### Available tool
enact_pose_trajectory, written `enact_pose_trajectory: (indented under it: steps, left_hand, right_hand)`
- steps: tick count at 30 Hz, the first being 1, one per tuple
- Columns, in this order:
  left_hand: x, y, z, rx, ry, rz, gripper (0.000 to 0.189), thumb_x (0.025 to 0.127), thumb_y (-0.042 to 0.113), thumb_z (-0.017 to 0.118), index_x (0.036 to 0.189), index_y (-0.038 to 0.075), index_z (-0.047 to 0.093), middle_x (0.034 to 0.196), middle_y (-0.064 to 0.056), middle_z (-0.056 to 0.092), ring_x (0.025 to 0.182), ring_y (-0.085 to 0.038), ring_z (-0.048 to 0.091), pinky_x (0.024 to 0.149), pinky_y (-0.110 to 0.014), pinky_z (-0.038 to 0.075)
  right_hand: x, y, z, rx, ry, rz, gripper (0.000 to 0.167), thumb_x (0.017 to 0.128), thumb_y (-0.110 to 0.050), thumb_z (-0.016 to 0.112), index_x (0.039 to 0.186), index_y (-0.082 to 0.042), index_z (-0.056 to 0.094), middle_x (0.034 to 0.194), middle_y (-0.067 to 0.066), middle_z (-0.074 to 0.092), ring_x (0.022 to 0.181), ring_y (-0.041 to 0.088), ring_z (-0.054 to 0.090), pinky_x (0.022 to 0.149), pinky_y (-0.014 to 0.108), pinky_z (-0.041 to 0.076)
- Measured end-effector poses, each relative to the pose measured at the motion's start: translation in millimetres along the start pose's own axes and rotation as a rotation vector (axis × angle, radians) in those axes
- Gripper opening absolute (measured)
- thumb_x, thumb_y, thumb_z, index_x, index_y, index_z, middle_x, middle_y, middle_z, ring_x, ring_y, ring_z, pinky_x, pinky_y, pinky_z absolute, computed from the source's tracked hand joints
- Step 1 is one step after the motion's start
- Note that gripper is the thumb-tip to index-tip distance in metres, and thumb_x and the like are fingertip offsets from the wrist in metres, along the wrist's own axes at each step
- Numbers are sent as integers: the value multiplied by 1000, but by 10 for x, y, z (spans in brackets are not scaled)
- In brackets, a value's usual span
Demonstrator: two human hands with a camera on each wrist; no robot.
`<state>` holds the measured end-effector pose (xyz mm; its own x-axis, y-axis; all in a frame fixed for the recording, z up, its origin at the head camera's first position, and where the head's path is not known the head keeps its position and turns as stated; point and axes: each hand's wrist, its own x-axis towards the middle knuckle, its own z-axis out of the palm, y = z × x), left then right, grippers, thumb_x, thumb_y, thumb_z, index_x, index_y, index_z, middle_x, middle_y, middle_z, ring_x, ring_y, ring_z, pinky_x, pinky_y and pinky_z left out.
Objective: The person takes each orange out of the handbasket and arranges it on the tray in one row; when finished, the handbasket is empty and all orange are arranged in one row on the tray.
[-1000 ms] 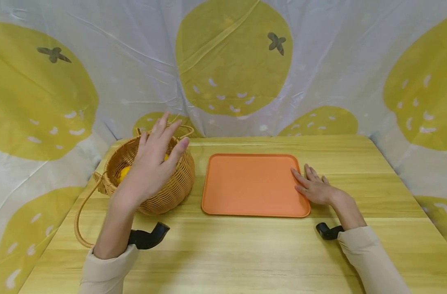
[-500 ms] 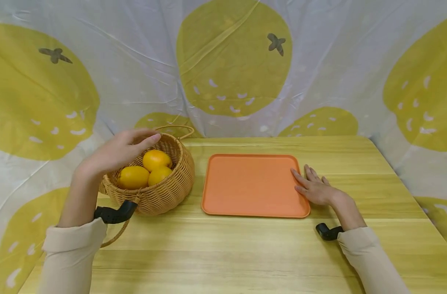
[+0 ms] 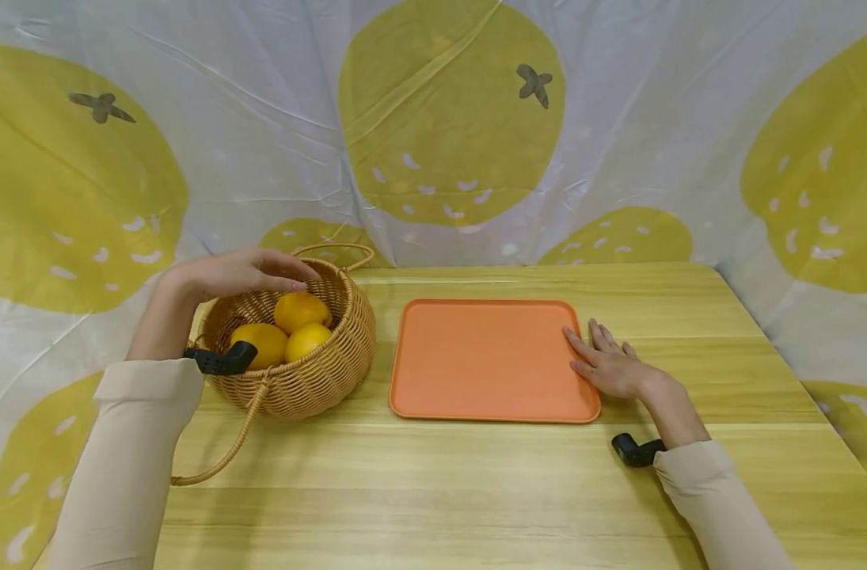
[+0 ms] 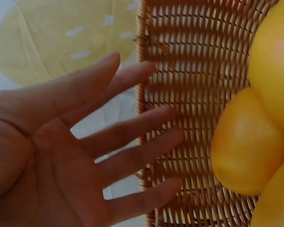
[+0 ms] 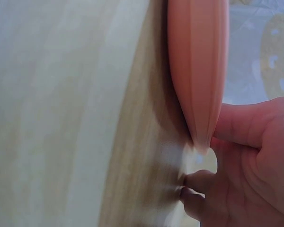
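My left hand (image 3: 241, 271) hovers over the far left of the wicker basket (image 3: 333, 372); its fingers are spread in the left wrist view and hold nothing. Inside the basket lie three smooth, oval yellow-orange fruits that look like mangoes; the rear mango (image 3: 301, 311) is closest to the fingertips, with a front mango (image 4: 251, 142) seen apart from them. My right hand (image 3: 618, 370) rests at the right edge of the orange tray (image 3: 493, 360), fingers extended. Its thumb touches the tray's rim, as the right wrist view shows.
One basket handle (image 3: 248, 427) droops onto the wooden table (image 3: 476, 491) in front; the other handle (image 3: 362, 253) stands out behind. A fruit-print cloth (image 3: 633, 119) hangs behind the table. Black curved devices (image 3: 222, 360) are worn at both wrists.
My left hand has swung left from above the basket's middle and lowered toward its far inner side, uncovering the mangoes. The front handle has swung rightward. The right hand and tray stay put.
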<state>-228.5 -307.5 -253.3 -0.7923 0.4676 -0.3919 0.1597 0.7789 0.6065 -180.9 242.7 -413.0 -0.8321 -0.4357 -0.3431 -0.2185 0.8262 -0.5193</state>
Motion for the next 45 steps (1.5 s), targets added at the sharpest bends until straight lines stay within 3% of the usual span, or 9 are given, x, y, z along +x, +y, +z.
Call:
enact_pose_trajectory:
  steps: [8,14,17,26,29,33,38,45]
  left_hand:
    - [266,-164,-58,-1,-127,5,43,107,21,58,146,5,58,156,-16,52,150,-39,38,121,-58,33]
    - [376,-314,-31,-22,-156,-5,36,106,10,57,140,1,63,150,-17,56,144,-33,46,108,-29,45]
    - [404,-376,-14,-17,-153,-8,34,105,7,58,137,0,64,148,-19,58,142,-34,47,102,-23,47]
    - [420,-419,15,29,-134,-14,37,100,1,62,137,1,65,150,-21,55,140,-36,49,104,-32,47]
    - [431,-410,26,69,-132,-7,41,100,5,65,141,2,63,154,-24,51,143,-43,44,110,-44,47]
    - [451,-386,38,140,-141,4,46,100,8,66,145,3,59,156,-28,46,147,-49,37,116,-60,38]
    - [466,-374,50,191,-131,0,51,97,10,70,147,2,57,155,-30,46,145,-52,38,116,-63,37]
    - [466,-386,76,149,-157,-44,59,98,19,71,152,7,51,159,-29,39,148,-50,32,116,-65,33]
  right_hand:
    - [-6,-10,9,-5,8,-3,69,112,-34,42,167,-6,10,166,36,-17,153,57,-12,116,78,-9]
    - [-2,-13,23,-12,12,-2,69,112,-34,42,167,-7,11,166,36,-16,154,57,-12,116,77,-8]
    - [-1,-13,22,-9,13,-4,69,112,-34,42,167,-6,10,166,36,-16,154,57,-12,116,77,-9]
    - [2,-5,17,1,8,-3,69,113,-34,42,167,-7,10,166,36,-17,153,57,-13,116,77,-9]
    - [4,3,19,2,7,1,69,113,-34,42,167,-7,9,166,36,-17,153,57,-13,116,77,-10]
    - [5,7,22,0,8,5,69,113,-34,42,167,-7,9,166,35,-18,153,57,-13,116,77,-10]
    - [4,6,23,-5,14,5,69,112,-33,42,167,-7,10,166,36,-16,154,56,-12,116,77,-9]
    - [14,-6,11,-12,14,10,69,112,-34,42,167,-7,10,167,35,-16,154,55,-13,117,77,-9]
